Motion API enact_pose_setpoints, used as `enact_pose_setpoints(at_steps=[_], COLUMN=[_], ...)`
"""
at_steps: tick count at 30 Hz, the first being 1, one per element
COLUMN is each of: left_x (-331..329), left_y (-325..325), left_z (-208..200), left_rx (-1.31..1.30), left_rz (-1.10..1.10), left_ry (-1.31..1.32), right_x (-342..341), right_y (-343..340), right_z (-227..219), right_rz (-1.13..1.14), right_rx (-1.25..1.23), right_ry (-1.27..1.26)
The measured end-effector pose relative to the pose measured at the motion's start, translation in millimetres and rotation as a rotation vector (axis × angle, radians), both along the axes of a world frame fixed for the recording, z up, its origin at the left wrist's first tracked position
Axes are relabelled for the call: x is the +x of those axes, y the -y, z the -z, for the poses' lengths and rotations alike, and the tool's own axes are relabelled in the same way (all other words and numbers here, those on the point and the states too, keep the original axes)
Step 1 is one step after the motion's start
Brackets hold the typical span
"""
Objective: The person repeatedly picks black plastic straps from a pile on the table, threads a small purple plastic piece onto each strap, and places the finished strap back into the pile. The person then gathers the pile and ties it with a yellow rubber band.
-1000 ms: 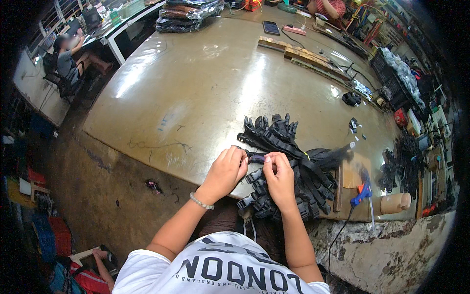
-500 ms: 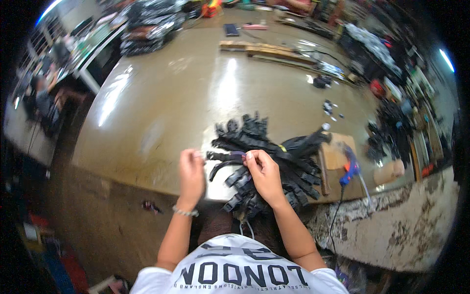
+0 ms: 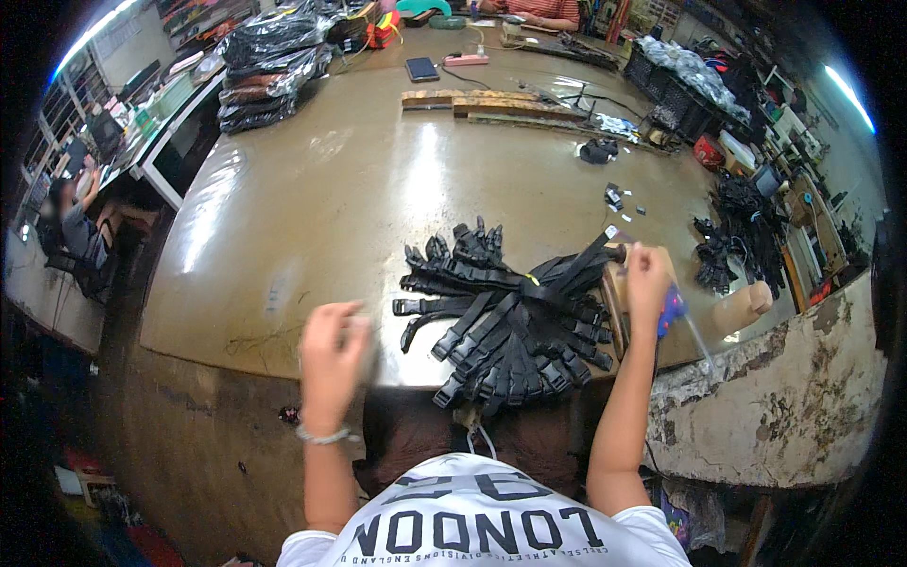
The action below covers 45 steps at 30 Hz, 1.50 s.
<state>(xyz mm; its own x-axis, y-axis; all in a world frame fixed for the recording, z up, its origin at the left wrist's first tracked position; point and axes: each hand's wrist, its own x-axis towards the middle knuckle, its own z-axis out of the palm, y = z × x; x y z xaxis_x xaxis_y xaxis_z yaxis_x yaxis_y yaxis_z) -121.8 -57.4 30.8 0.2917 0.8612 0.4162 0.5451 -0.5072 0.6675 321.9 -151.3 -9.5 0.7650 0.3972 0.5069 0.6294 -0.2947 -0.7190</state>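
A fanned bundle of black buckle straps [image 3: 515, 321] lies at the table's near edge, bound in the middle by something yellow. Their plastic buckles point left and toward me. My left hand [image 3: 331, 364] hovers left of the bundle, fingers curled and smeared by motion; nothing clear shows in it. My right hand [image 3: 647, 283] is at the bundle's right, fingers pinched together beside a dark strap end; what they hold, if anything, cannot be made out. One strap end carries a white tag [image 3: 612, 231]. Partly behind my right forearm is a blue glue gun [image 3: 673, 312].
Under my right hand lies a brown cardboard piece [image 3: 619, 283]. A tan roll [image 3: 742, 307] rests at the right edge. Wooden bars [image 3: 491, 104], a phone [image 3: 422, 69] and a pink power strip [image 3: 465, 60] lie farther back. Plastic-wrapped stacks [image 3: 269, 71] stand far left. Other people sit beyond.
My right hand has left the buckle end of a strap and moved right, to the bundle's far side. My left hand has drawn back left and nearer me. The view has shifted slightly.
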Motion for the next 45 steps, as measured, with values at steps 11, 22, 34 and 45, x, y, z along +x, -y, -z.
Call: enact_pose_setpoints(at_steps=[11,22,34,45], left_x=[44,53,50,48], left_y=[37,22,15,13], left_z=[21,25,26,25], left_rx=[0.108,-0.104,-0.219,-0.246], left_rz=[0.230,0.193,0.252,0.278], left_ry=[-0.128,-0.047,-0.121,-0.127], right_x=[-129,-200,-197,-198], right_y=[10,-28,-31,-33], right_z=[-70,-26,-22,-27], right_rz=[-0.674,-0.984,-1.091,-1.068], right_rx=[0.420,-0.283,-0.226,-0.314], right_ry=[-0.529,-0.390,-0.222,-0.296])
